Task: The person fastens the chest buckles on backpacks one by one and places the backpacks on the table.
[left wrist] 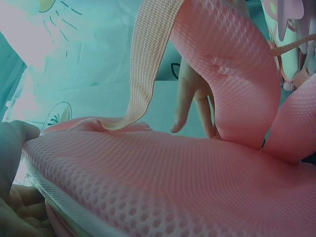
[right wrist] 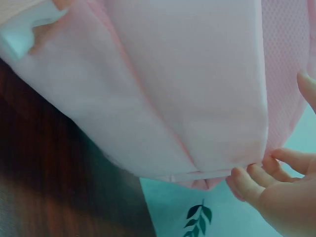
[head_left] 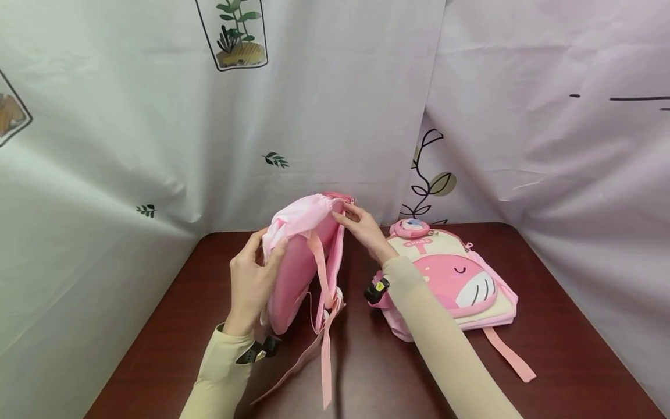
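Note:
A pink backpack (head_left: pixel 292 276) stands on its edge, its mesh back panel (left wrist: pixel 148 182) turned toward the person's right. My left hand (head_left: pixel 253 282) grips its near side, thumb over the mesh and fingers curled beneath the edge. At the far end my right hand (head_left: pixel 366 230) holds the bag's border between thumb and fingers; its fingertips (right wrist: pixel 253 180) show against the pale fabric in the right wrist view. A padded shoulder strap (left wrist: pixel 237 74) arches up from the panel. Thin webbing (head_left: pixel 325 366) hangs down to the table.
Right of it lies a cream backpack (head_left: pixel 434 244) with a pink whale pocket (head_left: pixel 445 279) and a round pouch (head_left: pixel 410 228); my right forearm crosses over it. Its loose strap (head_left: pixel 510 355) trails on the dark red table (head_left: pixel 173 343). A printed white curtain (head_left: pixel 340 116) hangs behind.

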Available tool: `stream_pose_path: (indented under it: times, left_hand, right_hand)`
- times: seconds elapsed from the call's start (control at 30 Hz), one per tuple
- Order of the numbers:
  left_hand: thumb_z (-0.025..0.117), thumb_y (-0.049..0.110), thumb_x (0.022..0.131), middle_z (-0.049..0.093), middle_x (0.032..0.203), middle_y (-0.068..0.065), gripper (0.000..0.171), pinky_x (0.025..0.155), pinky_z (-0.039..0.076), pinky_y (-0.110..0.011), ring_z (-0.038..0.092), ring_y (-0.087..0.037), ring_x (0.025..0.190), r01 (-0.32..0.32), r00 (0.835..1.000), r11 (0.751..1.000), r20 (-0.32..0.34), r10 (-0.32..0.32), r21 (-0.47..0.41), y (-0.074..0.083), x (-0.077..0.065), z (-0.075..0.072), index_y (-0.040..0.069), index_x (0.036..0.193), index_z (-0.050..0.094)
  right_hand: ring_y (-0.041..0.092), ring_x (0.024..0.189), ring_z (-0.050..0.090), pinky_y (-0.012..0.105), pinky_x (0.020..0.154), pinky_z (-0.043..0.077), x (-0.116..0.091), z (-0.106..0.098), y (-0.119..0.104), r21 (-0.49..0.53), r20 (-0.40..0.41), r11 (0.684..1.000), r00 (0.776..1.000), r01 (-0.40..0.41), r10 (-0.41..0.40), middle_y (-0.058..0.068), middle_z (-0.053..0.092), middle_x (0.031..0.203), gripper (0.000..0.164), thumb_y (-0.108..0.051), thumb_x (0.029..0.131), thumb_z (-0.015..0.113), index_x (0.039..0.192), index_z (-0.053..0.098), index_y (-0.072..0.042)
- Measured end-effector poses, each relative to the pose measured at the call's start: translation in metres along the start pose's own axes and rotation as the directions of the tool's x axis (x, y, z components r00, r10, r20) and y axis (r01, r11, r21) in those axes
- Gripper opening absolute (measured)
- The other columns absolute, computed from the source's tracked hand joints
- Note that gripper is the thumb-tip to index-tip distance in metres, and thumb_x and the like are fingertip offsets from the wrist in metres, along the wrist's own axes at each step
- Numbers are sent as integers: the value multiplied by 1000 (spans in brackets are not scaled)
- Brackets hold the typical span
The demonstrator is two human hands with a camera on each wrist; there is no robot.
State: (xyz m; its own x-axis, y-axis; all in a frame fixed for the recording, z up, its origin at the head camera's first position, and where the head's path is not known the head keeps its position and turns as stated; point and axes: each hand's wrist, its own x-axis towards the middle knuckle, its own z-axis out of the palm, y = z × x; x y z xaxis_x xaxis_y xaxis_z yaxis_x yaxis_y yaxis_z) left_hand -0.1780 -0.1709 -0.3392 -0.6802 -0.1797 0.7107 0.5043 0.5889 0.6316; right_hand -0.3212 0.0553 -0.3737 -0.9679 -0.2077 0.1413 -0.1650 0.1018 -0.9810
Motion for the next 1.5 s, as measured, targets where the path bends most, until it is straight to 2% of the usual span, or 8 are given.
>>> stream_pose_path:
  times: [0.2,0.37,0.47,0.57,0.7,0.83,1.17,1.5]
  left_hand:
    - [73,22,94,62,77,-7,29,60,36,-20,48,-18,65,-41,999,999,-26,41,3,-2,0,3,7,118,72]
    - [71,21,95,64,79,-9,28,60,35,-21,46,-17,64,-52,998,999,-44,52,1,-3,0,6,6,119,71]
    - [70,22,96,64,79,-10,29,59,36,-21,46,-17,64,-37,998,999,-59,37,-10,-4,0,8,6,119,71]
    - [68,20,97,67,83,-10,27,59,36,-21,47,-16,64,-35,995,999,-90,32,-34,-4,0,10,5,119,71]
    - [67,15,97,70,93,-11,25,60,37,-19,48,-13,67,-18,988,997,-152,7,-70,-2,-2,13,3,119,70]
    - [65,15,99,71,100,-13,25,66,41,-19,54,-10,76,28,982,989,-181,-54,-142,0,-4,15,2,120,69]
    - [59,20,103,68,114,-14,32,82,44,-21,56,-10,96,111,967,966,-198,-159,-233,-2,-7,20,-2,125,64]
    - [53,20,106,62,117,-7,33,81,46,-20,57,-13,97,179,949,910,-177,-260,-374,-1,-9,22,-3,129,59]
  right_hand:
    - [25,135,49,37,109,42,-3,4,5,183,-40,983,999,-24,32,16,43,153,63,-21,96,70,151,44,-3]
    - [26,127,54,36,108,43,-5,7,12,237,-71,969,994,-63,82,19,50,146,61,-16,96,68,149,44,2]
    - [26,122,58,38,107,45,-8,9,19,238,-60,967,992,-96,113,20,53,143,55,-15,97,65,147,47,2]
    - [28,126,55,44,107,44,-11,11,25,237,-24,966,993,-108,117,19,50,146,54,-18,100,62,148,46,-1]
    - [31,136,46,52,110,40,-13,13,29,237,23,966,994,-107,105,17,43,153,61,-29,103,60,155,38,-6]
    - [28,139,43,54,113,35,-14,13,31,218,28,972,996,-93,89,14,38,158,68,-38,102,60,158,32,-12]
    - [21,145,33,45,116,33,-17,8,32,158,15,987,999,-30,28,8,28,163,72,-41,103,57,161,23,-17]
    - [28,150,23,46,120,23,-26,10,42,86,26,992,996,-92,90,11,21,166,77,-47,103,53,163,15,-17]
